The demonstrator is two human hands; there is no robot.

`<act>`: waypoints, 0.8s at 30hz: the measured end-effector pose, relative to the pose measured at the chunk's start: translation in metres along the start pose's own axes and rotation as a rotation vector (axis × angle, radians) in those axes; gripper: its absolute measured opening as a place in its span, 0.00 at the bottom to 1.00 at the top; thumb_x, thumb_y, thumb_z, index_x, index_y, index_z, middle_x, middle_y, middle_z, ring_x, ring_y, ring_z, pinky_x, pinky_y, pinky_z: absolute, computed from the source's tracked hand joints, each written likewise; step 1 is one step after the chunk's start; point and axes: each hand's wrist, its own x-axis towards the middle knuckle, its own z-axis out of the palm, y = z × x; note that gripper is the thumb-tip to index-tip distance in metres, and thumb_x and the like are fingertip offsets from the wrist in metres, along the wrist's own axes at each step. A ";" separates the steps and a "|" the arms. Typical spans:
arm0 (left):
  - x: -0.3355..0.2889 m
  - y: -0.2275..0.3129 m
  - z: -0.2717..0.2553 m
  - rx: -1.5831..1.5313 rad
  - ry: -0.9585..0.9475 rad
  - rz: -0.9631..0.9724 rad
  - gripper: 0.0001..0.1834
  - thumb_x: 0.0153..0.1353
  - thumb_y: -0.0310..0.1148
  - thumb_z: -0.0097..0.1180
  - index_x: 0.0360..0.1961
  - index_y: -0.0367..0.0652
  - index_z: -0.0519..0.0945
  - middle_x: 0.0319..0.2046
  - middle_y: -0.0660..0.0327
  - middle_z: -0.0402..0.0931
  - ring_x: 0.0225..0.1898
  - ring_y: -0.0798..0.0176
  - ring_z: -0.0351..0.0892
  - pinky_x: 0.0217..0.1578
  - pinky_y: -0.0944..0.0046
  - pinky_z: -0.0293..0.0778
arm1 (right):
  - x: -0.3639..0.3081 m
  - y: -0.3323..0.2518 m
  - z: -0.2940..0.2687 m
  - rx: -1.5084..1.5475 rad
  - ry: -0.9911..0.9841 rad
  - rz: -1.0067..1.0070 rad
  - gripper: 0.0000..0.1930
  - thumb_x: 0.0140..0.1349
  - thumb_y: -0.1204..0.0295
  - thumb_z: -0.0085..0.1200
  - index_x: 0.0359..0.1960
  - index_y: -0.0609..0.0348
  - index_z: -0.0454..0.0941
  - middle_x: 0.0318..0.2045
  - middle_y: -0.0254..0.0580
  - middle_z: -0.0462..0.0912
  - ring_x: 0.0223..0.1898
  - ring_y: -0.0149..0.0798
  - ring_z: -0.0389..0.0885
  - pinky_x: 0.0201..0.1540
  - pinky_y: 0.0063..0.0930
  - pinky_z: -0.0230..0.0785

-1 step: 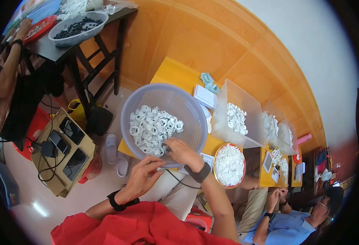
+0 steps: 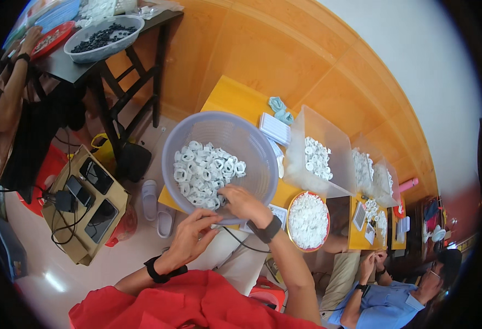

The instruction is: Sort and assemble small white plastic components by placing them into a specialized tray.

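A large grey-lavender plastic basket (image 2: 257, 148) stands in front of me, holding a heap of small white ring-shaped plastic parts (image 2: 202, 170). My right hand (image 2: 244, 204) reaches over its near rim with curled fingers at the lower right edge of the heap. What lies between those fingertips is hidden. Just outside the near rim is my left hand (image 2: 193, 237), its fingers bent and closed toward the thumb, fingertips by the rim. Any small piece in them is too small to make out. Dark bands circle both wrists.
Right of the basket are a round tray of white pieces (image 2: 307, 222) and a clear bin (image 2: 328, 164) on the yellow table (image 2: 232, 98). A cardboard box with phones (image 2: 103, 219) stands left. One co-worker (image 2: 386, 299) sits right, another (image 2: 10, 109) at the left table.
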 end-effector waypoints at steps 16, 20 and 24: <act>0.000 -0.003 0.004 -0.069 0.046 -0.008 0.15 0.50 0.17 0.53 0.41 0.34 0.77 0.39 0.56 0.72 0.36 0.65 0.76 0.35 0.70 0.74 | -0.016 -0.009 -0.041 0.335 0.132 0.330 0.06 0.53 0.79 0.53 0.32 0.65 0.78 0.23 0.38 0.77 0.23 0.28 0.77 0.24 0.23 0.69; 0.002 -0.007 0.008 -0.093 0.023 -0.043 0.15 0.50 0.17 0.53 0.41 0.34 0.78 0.39 0.57 0.72 0.35 0.67 0.76 0.32 0.72 0.74 | -0.034 -0.034 -0.058 0.559 0.181 0.446 0.06 0.56 0.79 0.52 0.34 0.66 0.77 0.29 0.39 0.77 0.23 0.28 0.76 0.24 0.21 0.70; 0.002 -0.006 0.009 -0.176 0.034 -0.085 0.15 0.50 0.16 0.52 0.42 0.34 0.77 0.39 0.58 0.72 0.28 0.70 0.76 0.27 0.74 0.74 | -0.059 -0.045 -0.058 0.741 0.309 0.421 0.07 0.55 0.81 0.52 0.36 0.65 0.77 0.28 0.39 0.74 0.27 0.29 0.79 0.27 0.20 0.72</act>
